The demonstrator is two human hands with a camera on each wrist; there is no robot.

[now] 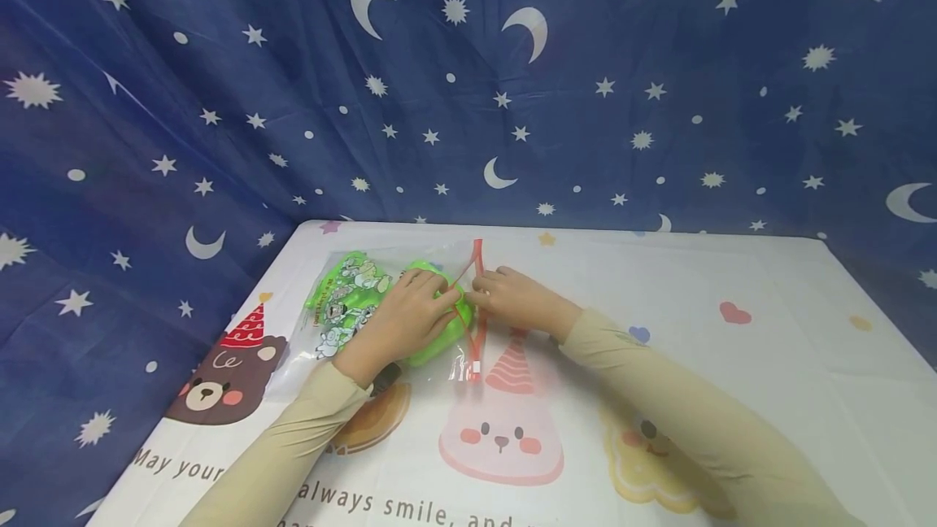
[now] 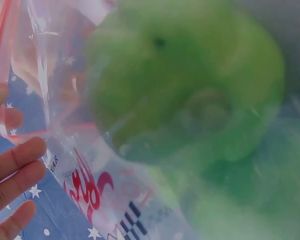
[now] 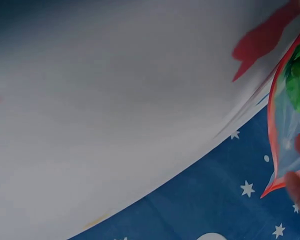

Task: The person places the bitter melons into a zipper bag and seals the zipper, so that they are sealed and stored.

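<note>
A clear zip bag [image 1: 296, 360] with red edging and cartoon printing lies on the table, its mouth facing right. Bright green, glossy things are inside; a rounded one [image 1: 439, 344] lies near the mouth, and its kind is unclear. My left hand [image 1: 410, 311] reaches over the bag and pinches one lip of the mouth. On the other side, my right hand [image 1: 523, 299] pinches the opposite red lip, so the mouth gapes between them. In the left wrist view the green rounded thing [image 2: 185, 75] is blurred behind the plastic. Only fingertips [image 3: 297, 190] beside the red edge show in the right wrist view.
The table has a white printed cloth [image 1: 769, 397] with cartoon animals and lettering. A dark blue curtain [image 1: 586, 120] with moons and stars hangs behind the table and along its left side. A white slider [image 1: 476, 366] sits at the near end of the bag's red edging.
</note>
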